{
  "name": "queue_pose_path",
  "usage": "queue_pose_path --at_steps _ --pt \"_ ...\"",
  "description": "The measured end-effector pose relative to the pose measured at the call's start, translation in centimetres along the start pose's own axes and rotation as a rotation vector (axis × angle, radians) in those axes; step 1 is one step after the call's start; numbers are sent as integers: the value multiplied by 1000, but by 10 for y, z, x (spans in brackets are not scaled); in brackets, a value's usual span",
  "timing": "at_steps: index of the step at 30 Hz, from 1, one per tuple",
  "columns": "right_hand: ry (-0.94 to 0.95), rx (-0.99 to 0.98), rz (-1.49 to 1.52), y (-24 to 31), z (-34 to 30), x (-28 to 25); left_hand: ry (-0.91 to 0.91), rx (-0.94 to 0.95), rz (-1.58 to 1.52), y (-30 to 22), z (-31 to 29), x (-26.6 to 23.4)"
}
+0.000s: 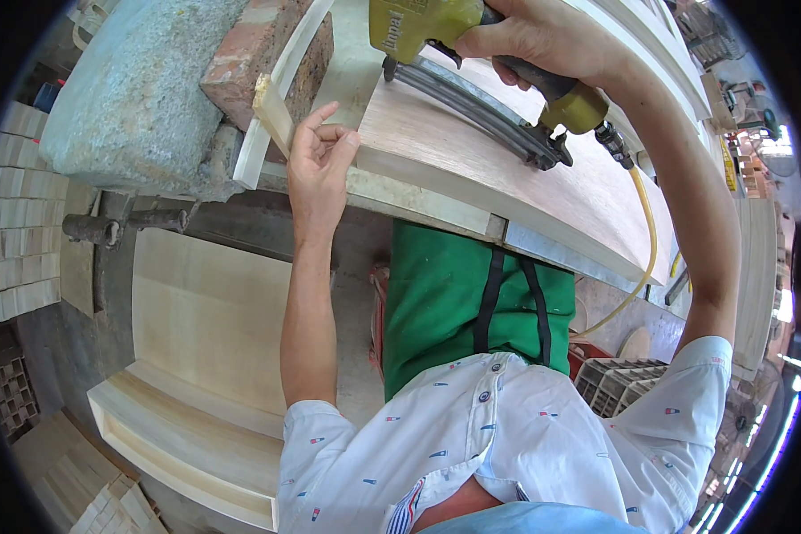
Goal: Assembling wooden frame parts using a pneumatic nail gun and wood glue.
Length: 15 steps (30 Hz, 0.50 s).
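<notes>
My right hand (pixel 543 40) grips the black handle of an olive-green pneumatic nail gun (pixel 414 27). Its long metal magazine (pixel 472 102) slants over a pale wooden panel (pixel 507 165), and a yellow air hose (pixel 651 231) runs down from the fitting at the handle's end. At the panel's left end is my left hand (pixel 319 169), index finger raised, thumb and another finger curled close together. A short pale wood strip (pixel 276 116) with a rough yellowish end sticks out beside it and appears held; the remaining fingers are hidden.
Left of the panel stand a red brick (pixel 249 62), a big rough concrete block (pixel 142 98) and a thin white strip (pixel 254 151). A wooden tray-like box (pixel 196 427) lies lower left, near stacked wood pieces (pixel 27 231). A plastic crate (pixel 618 383) sits lower right.
</notes>
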State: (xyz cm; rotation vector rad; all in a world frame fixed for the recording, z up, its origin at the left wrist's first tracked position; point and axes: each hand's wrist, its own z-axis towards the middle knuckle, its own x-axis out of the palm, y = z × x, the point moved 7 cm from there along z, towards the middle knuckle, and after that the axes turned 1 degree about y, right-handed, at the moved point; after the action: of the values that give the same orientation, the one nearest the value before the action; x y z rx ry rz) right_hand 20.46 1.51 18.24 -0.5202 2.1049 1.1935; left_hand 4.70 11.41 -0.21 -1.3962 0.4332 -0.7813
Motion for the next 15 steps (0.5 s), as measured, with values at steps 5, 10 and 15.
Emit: queue_pose_path --at_steps 5,10,15 --pt "12 -3 1 -2 5 0 -42 -70 14 -1 3 1" --pt "-1 48 -2 -1 6 2 -35 -83 13 4 2 0" --pt "40 26 -31 -1 3 2 -20 -72 15 3 1 3"
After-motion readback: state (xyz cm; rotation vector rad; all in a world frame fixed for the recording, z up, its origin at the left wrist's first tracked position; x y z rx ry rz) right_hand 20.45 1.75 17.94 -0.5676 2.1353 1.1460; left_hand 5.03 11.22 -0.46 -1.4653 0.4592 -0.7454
